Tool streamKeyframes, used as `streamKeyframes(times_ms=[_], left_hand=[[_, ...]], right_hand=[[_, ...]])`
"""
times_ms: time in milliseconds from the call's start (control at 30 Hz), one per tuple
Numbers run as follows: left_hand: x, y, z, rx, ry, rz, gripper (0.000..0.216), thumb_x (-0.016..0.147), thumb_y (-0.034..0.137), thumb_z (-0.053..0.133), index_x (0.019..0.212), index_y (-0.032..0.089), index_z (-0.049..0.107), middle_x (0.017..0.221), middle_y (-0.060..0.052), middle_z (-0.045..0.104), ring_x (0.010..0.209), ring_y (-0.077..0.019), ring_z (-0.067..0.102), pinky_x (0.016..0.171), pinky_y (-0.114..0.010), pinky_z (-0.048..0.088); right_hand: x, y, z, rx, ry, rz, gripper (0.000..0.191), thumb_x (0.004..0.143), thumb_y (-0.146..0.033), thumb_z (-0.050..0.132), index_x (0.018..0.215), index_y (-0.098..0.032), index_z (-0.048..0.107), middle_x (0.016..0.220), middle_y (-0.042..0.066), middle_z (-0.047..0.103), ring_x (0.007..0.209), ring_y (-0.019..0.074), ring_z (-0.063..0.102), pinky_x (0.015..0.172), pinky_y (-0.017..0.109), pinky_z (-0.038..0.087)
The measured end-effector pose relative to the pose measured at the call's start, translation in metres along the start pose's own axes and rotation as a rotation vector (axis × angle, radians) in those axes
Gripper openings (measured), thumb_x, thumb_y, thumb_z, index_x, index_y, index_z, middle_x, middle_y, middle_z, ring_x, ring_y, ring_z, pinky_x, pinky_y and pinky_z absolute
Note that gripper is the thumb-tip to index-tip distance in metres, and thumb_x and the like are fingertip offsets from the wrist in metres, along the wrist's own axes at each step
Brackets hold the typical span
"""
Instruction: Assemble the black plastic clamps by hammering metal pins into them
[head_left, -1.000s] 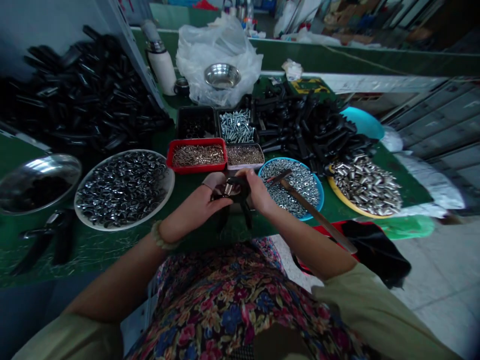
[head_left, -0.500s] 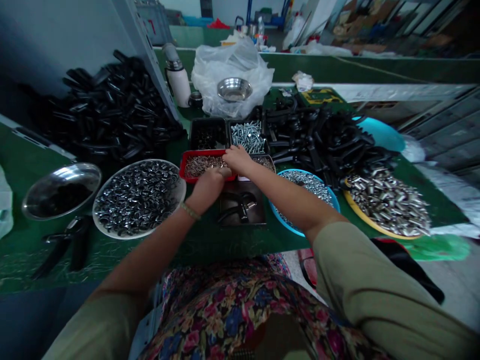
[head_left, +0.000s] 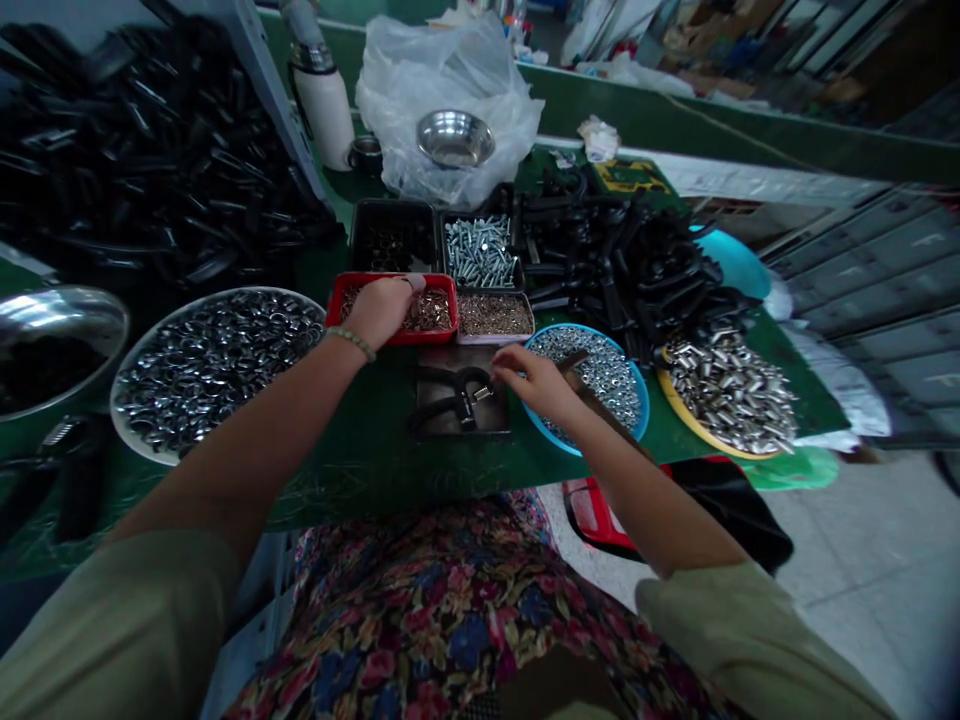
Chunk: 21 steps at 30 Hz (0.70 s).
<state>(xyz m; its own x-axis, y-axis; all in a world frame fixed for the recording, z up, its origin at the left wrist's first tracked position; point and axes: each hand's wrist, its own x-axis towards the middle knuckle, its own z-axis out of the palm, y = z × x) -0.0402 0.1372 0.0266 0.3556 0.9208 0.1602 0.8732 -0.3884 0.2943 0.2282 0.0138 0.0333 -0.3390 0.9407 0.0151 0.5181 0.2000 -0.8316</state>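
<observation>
Head view: green bench, left hand in red tray; tiled floor.

On my feed it's a green table, with a red tray in the middle. A blue bowl and a yellow plate sit to the right, and a black clamp is dead centre. Silvery rings are on the left. At the bottom there's a multicolour floral dress and olive sleeves.

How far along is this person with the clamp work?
Done, probably: the black heap at back left may be finished pieces. In hand: the left hand picks in the red tray; the right hand touches one black clamp. Left: plenty, judging by the full ring plate, blue bowl and parts pile at right.
</observation>
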Motion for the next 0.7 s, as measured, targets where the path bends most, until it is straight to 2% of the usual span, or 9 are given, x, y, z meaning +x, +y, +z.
streamKeyframes(times_ms=[67,167,233,333,467,600,700], left_hand=[[-0.004,0.006,-0.007,-0.089,0.051,-0.017,0.030,0.092,0.025,0.044,0.114,0.016,0.061,0.094,-0.009,0.066,0.089,-0.0217,0.060,0.083,-0.034,0.044],[-0.022,0.027,-0.015,-0.278,0.103,-0.071,0.025,0.089,0.025,0.051,0.110,0.019,0.062,0.097,-0.006,0.068,0.090,-0.0195,0.061,0.088,-0.033,0.046],[-0.044,0.047,-0.015,-0.443,0.080,-0.073,0.023,0.086,0.026,0.055,0.106,0.019,0.062,0.099,-0.005,0.069,0.092,-0.0187,0.063,0.089,-0.032,0.047],[-0.080,0.073,-0.004,-0.606,-0.016,-0.010,0.023,0.086,0.027,0.054,0.106,0.017,0.062,0.101,-0.004,0.068,0.095,-0.0171,0.062,0.092,-0.032,0.048],[-0.102,0.086,0.017,-0.633,-0.049,-0.003,0.023,0.087,0.023,0.053,0.107,0.018,0.062,0.103,-0.003,0.068,0.097,-0.0172,0.062,0.094,-0.032,0.047],[-0.100,0.087,0.026,-0.604,-0.053,0.020,0.020,0.087,0.019,0.054,0.105,0.018,0.062,0.103,-0.003,0.068,0.095,-0.0174,0.063,0.091,-0.030,0.047],[-0.097,0.086,0.029,-0.554,-0.061,0.045,0.020,0.087,0.019,0.054,0.105,0.018,0.062,0.100,-0.004,0.068,0.094,-0.0183,0.063,0.089,-0.031,0.048]], right_hand=[[-0.015,0.008,0.004,0.000,0.023,0.022,0.021,0.088,-0.020,0.050,0.107,-0.020,0.060,0.086,0.002,0.070,0.085,0.0173,0.066,0.083,0.035,0.047],[-0.020,0.015,0.011,-0.050,0.067,-0.005,0.014,0.090,-0.024,0.051,0.097,-0.020,0.062,0.089,0.003,0.069,0.088,0.0178,0.064,0.083,0.034,0.045],[-0.017,0.019,0.013,-0.139,0.094,-0.035,0.011,0.090,-0.026,0.054,0.090,-0.019,0.063,0.088,0.004,0.068,0.088,0.0187,0.062,0.083,0.033,0.044],[-0.012,0.023,0.016,-0.295,0.107,-0.058,0.011,0.090,-0.025,0.056,0.085,-0.018,0.063,0.088,0.006,0.066,0.088,0.0200,0.058,0.083,0.033,0.041],[-0.011,0.022,0.021,-0.503,0.089,-0.041,0.014,0.093,-0.023,0.051,0.086,-0.016,0.061,0.087,0.008,0.065,0.087,0.0210,0.056,0.080,0.033,0.040],[-0.016,0.011,0.027,-0.855,0.037,-0.149,0.019,0.095,-0.024,0.046,0.091,-0.013,0.061,0.090,0.011,0.063,0.089,0.0246,0.053,0.080,0.036,0.036],[-0.019,0.004,0.027,-0.992,0.013,-0.191,0.019,0.096,-0.020,0.042,0.095,-0.013,0.060,0.092,0.011,0.063,0.090,0.0255,0.052,0.078,0.037,0.034]])
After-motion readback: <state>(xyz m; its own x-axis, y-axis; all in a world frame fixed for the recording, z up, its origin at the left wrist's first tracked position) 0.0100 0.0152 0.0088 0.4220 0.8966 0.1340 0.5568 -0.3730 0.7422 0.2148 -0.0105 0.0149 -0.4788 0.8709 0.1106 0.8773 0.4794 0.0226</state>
